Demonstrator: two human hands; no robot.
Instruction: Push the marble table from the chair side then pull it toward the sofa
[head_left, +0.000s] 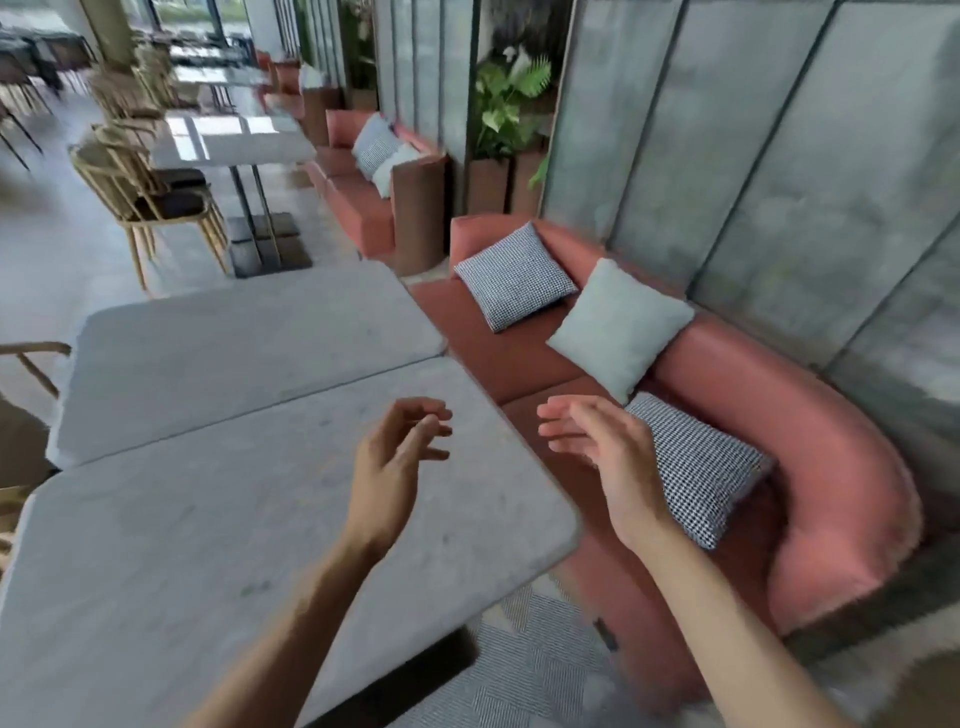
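Observation:
A grey marble table (208, 530) with rounded corners fills the lower left; a second one like it (234, 353) butts against its far edge. My left hand (395, 462) hovers over the near table's right part, fingers loosely curled and apart, holding nothing. My right hand (602, 447) is raised past the table's right edge, above the pink sofa (810, 467), fingers spread and empty. Neither hand touches the table. A wooden chair (31, 358) shows only partly at the left edge.
Several cushions lie on the sofa: a checked cushion (696, 467) under my right hand, a pale cushion (618, 327), another checked cushion (511, 275). A grey panelled wall (779, 182) runs behind. More tables, chairs (150, 197), sofas and a potted plant (504, 114) stand farther back.

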